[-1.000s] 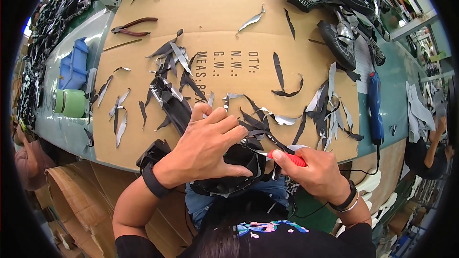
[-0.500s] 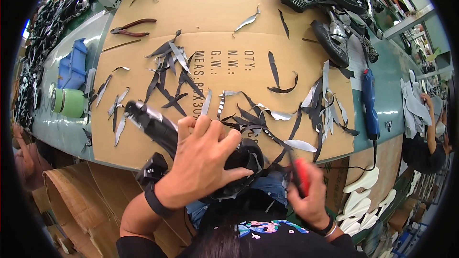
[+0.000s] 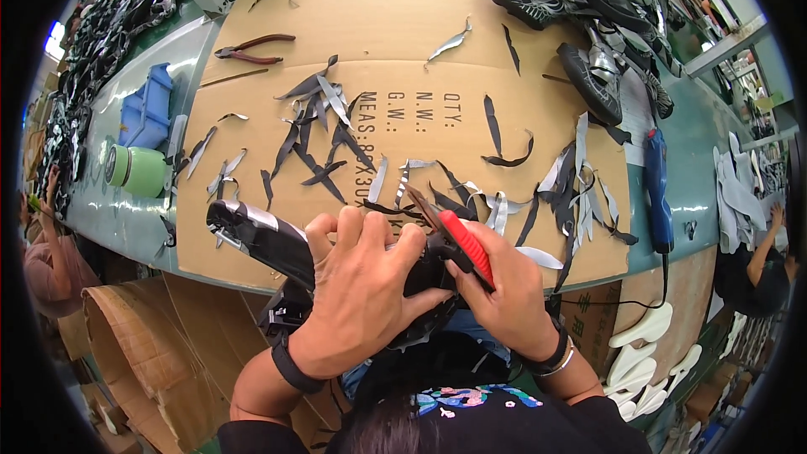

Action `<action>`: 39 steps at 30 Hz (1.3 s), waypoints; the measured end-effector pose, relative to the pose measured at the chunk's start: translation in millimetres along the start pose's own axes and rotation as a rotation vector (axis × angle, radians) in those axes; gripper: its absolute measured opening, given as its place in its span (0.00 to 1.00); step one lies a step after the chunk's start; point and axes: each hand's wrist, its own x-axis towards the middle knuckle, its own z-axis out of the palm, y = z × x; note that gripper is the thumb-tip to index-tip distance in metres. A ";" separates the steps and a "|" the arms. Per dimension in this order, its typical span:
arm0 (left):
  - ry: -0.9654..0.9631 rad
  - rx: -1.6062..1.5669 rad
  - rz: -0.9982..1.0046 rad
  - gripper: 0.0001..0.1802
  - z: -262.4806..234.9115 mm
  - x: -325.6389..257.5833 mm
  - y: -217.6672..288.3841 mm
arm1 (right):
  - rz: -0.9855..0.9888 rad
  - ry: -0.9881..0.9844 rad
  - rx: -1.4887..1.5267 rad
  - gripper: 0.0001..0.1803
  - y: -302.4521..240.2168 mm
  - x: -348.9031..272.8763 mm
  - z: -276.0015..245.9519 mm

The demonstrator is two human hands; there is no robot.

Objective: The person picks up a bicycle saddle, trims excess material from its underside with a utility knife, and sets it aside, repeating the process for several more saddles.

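Observation:
A black shoe upper with a silvery end [image 3: 269, 240] lies over the table's near edge. My left hand [image 3: 357, 282] is closed on it from above, fingers curled over it and thumb pointing right. At the shoe's right side my right hand [image 3: 508, 298] grips a red-and-black handled knife [image 3: 466, 245]. Its narrow brownish blade points up and left, away from me. My right thumb is close to the shoe's black material; whether it touches is hidden. Dark and grey cut strips [image 3: 567, 189] lie on the cardboard just beyond my hands.
A cardboard sheet [image 3: 328, 25] covers the table. Pliers [image 3: 255, 49], a blue bin [image 3: 147, 109] and a green jar [image 3: 134, 170] are at left. More shoes [image 3: 593, 88] and a blue corded tool [image 3: 657, 189] are at right. People work at both sides.
My right hand has come up and left with the knife, from near my lap to the shoe's right side. My left hand stays on the shoe. The whole view has shifted slightly.

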 end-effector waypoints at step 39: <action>0.223 -0.334 -0.051 0.09 35.2 28.6 -27.0 | 0.289 -0.474 -0.081 0.32 12.5 -7.9 -42.1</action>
